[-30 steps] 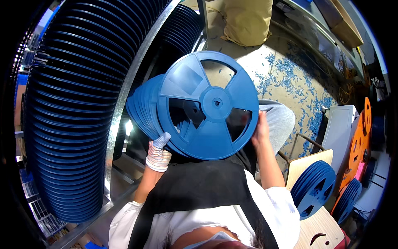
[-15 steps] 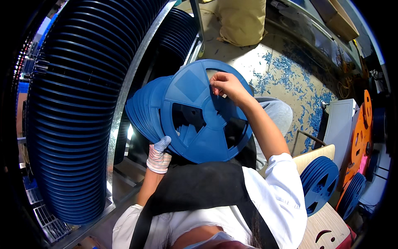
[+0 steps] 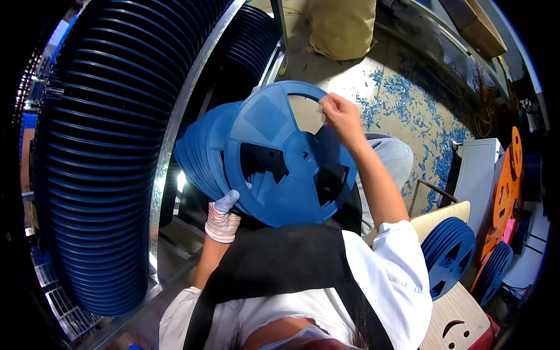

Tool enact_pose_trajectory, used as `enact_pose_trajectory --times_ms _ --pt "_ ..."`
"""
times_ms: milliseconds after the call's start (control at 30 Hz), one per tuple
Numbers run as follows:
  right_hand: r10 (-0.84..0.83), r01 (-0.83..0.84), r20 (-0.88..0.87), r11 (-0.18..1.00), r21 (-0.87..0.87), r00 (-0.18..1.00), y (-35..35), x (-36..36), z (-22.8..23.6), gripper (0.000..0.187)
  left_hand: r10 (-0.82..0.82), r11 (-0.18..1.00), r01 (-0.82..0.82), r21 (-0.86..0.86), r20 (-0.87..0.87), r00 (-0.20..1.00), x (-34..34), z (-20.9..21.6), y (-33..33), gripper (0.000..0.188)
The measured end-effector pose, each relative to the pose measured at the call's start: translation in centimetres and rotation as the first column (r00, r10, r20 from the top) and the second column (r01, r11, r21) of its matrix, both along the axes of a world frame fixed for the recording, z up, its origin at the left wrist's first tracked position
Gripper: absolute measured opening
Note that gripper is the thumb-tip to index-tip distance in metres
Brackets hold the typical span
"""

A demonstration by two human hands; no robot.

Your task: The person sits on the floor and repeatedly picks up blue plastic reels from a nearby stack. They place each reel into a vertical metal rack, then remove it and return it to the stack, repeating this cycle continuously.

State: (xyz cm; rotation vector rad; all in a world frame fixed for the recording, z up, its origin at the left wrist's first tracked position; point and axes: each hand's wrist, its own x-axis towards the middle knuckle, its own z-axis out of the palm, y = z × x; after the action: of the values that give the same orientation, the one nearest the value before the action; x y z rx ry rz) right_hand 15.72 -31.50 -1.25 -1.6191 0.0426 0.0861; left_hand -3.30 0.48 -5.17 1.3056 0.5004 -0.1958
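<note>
A blue plastic reel (image 3: 265, 119) with wide cut-out windows faces up over my lap, in front of a stack of similar blue reels (image 3: 195, 154) leaning to its left. My left hand (image 3: 223, 219), in a striped glove, grips the lower left edge of the reel with its thumb on top; its other fingers are hidden beneath. Bare, my right hand (image 3: 343, 119) is at the upper right rim beside a window, its fingers curled together. Whether anything small is pinched in them is hidden and slightly blurred.
A long curved row of dark blue reels (image 3: 111, 157) stands in a metal rack (image 3: 166, 154) on the left. Blue plastic scraps (image 3: 402, 93) litter the floor beyond, near a yellowish sack (image 3: 341, 26). More reels (image 3: 448, 256) stand on a wooden board (image 3: 458, 318) at right.
My right hand has moved up and to the right, from inside the upper window to the reel's outer rim. My left hand keeps its grip, and the reel has hardly shifted.
</note>
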Motion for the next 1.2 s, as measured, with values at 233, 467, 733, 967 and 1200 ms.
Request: enact_pose_trajectory --times_ms 233,467,733,967,1200 --pt "-0.394 0.408 -0.227 0.913 0.019 0.891 -10.0 -10.6 -7.5 0.039 0.125 0.917 -0.121 -0.379 -0.013 0.992 1.4 5.9 -3.3 0.038" --pt "0.198 0.487 -0.492 0.077 0.87 0.848 -3.2 -19.6 -6.7 0.053 0.187 0.853 -0.214 -0.476 -0.105 0.977 2.3 5.7 -2.7 0.035" --pt "0.072 0.438 -0.46 0.207 0.875 0.885 -3.9 -13.6 -1.0 0.045 0.178 0.861 -0.186 -0.473 -0.062 0.982 2.3 5.7 -3.3 0.039" --pt "-0.378 0.234 0.065 0.688 0.687 0.923 -4.5 -11.3 6.9 0.056 0.181 0.772 -0.08 -0.63 0.099 0.978 3.0 5.8 -3.4 0.045" --pt "0.296 0.047 0.56 0.855 -0.516 0.774 -1.6 -10.1 4.4 0.041 0.144 0.801 -0.043 -0.597 0.123 0.982 3.3 6.2 -3.5 0.045"
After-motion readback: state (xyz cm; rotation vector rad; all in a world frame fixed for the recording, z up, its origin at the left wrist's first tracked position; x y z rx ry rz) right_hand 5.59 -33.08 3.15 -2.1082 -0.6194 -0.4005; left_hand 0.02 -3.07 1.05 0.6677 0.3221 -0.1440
